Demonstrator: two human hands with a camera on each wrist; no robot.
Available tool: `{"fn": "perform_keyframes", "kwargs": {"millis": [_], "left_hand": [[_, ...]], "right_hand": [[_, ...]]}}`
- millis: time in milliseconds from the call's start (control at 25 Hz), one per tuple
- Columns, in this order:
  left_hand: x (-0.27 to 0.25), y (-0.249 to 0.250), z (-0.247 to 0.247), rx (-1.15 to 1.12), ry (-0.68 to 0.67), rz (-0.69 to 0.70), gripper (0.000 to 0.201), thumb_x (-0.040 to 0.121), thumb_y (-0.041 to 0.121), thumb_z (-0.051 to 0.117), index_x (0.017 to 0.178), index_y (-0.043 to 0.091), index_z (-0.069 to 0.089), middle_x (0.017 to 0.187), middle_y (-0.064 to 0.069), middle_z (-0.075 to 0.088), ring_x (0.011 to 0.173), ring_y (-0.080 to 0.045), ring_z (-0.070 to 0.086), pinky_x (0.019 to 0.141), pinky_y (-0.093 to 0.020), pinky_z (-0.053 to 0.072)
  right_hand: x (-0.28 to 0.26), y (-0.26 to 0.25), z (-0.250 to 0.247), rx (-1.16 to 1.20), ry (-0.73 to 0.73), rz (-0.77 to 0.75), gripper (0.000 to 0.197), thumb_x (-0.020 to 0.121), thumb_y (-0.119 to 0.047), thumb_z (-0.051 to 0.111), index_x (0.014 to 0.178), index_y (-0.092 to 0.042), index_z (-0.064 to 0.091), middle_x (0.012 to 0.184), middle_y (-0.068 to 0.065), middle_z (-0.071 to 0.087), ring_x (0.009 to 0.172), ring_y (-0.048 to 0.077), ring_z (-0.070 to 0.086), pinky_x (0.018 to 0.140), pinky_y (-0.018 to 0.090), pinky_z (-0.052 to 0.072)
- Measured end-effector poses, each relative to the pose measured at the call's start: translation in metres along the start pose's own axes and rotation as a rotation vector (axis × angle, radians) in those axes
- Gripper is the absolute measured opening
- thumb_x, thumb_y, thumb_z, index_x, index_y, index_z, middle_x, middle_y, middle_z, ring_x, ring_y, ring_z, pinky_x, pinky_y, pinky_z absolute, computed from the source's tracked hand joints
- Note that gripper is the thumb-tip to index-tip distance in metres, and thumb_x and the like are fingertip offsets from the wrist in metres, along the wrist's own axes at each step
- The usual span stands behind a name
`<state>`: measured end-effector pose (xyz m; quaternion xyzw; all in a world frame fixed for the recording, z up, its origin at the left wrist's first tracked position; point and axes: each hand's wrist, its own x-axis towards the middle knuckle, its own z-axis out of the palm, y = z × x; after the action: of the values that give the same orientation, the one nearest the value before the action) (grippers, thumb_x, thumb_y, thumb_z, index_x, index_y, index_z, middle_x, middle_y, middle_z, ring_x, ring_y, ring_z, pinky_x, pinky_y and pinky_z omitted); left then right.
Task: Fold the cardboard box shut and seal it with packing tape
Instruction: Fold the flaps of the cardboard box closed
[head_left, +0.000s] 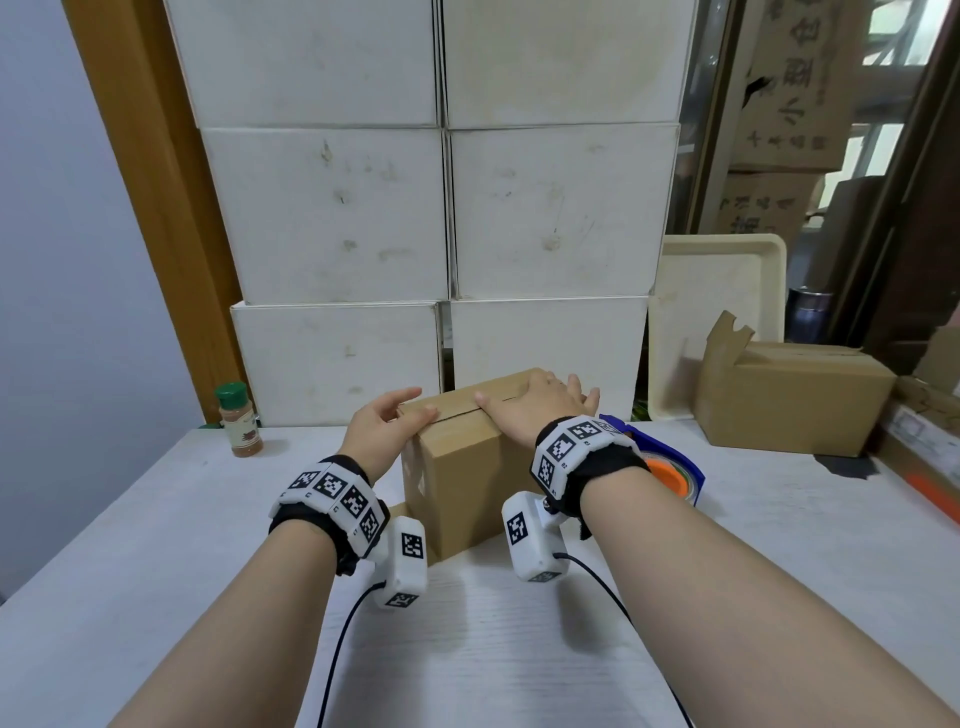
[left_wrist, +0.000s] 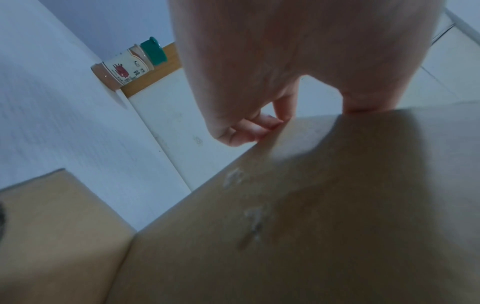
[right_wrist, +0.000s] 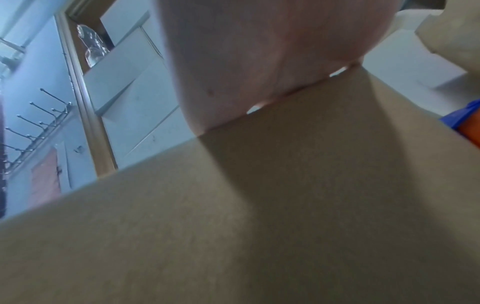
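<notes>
A small brown cardboard box (head_left: 462, 483) stands in the middle of the white table (head_left: 156, 571), its top flaps folded down with a seam between them. My left hand (head_left: 387, 421) holds its top left edge, thumb on the flap and curled fingers (left_wrist: 249, 131) against the side of the cardboard box (left_wrist: 311, 226). My right hand (head_left: 535, 410) lies flat on the right flap, fingers spread, pressing down. In the right wrist view the palm (right_wrist: 246, 61) rests on the cardboard box (right_wrist: 259, 205). A blue tape dispenser (head_left: 670, 467) with an orange roll lies just behind my right wrist.
A green-capped spice jar (head_left: 239, 421) stands at the back left. Stacked white boxes (head_left: 441, 208) form a wall behind. An open cardboard box (head_left: 789, 400) and a cream tray (head_left: 722, 291) are at the back right. A cardboard piece (head_left: 397, 512) lies by the box's left foot.
</notes>
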<state>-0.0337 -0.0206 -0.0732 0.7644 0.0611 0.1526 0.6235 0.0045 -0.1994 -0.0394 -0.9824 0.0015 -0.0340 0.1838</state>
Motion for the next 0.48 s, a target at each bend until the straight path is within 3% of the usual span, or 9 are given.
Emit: {"fn": "perform_keyframes", "kwargs": {"millis": [80,200,320,480], "left_hand": [[-0.004,-0.001,-0.001,-0.087,-0.051,-0.03,0.039,0.074,0.027,0.077,0.11,0.017,0.067,0.098,-0.001,0.064,0.091,-0.01,0.059,0.08,-0.015,0.043],[-0.007,-0.004,0.001,-0.206,-0.093,-0.107,0.04,0.056,0.031,0.078,0.09,0.013,0.068,0.089,-0.005,0.067,0.083,-0.018,0.062,0.079,-0.026,0.047],[-0.009,-0.006,0.005,-0.328,-0.103,-0.132,0.024,0.063,0.023,0.073,0.081,0.013,0.062,0.083,-0.007,0.064,0.077,-0.02,0.06,0.075,-0.03,0.046],[-0.01,-0.006,0.005,-0.379,-0.108,-0.147,0.02,0.066,0.021,0.071,0.08,0.012,0.06,0.081,-0.006,0.062,0.074,-0.018,0.059,0.073,-0.028,0.047]], "right_hand": [[-0.001,-0.001,-0.003,0.004,-0.04,0.005,0.095,0.072,-0.078,0.039,0.145,-0.017,0.033,0.155,0.003,0.03,0.148,0.027,0.009,0.118,0.051,-0.001],[-0.005,0.003,-0.011,0.051,-0.101,-0.029,0.089,0.076,-0.074,0.045,0.145,-0.02,0.032,0.156,0.004,0.025,0.148,0.024,0.008,0.119,0.048,-0.003],[-0.005,0.008,-0.01,0.067,-0.063,-0.082,0.086,0.073,-0.075,0.047,0.141,-0.025,0.038,0.152,0.001,0.032,0.145,0.023,0.019,0.118,0.048,0.003],[-0.002,0.01,-0.009,0.102,-0.026,-0.096,0.08,0.069,-0.077,0.049,0.135,-0.033,0.045,0.146,0.001,0.038,0.139,0.025,0.028,0.115,0.043,0.015]]}}
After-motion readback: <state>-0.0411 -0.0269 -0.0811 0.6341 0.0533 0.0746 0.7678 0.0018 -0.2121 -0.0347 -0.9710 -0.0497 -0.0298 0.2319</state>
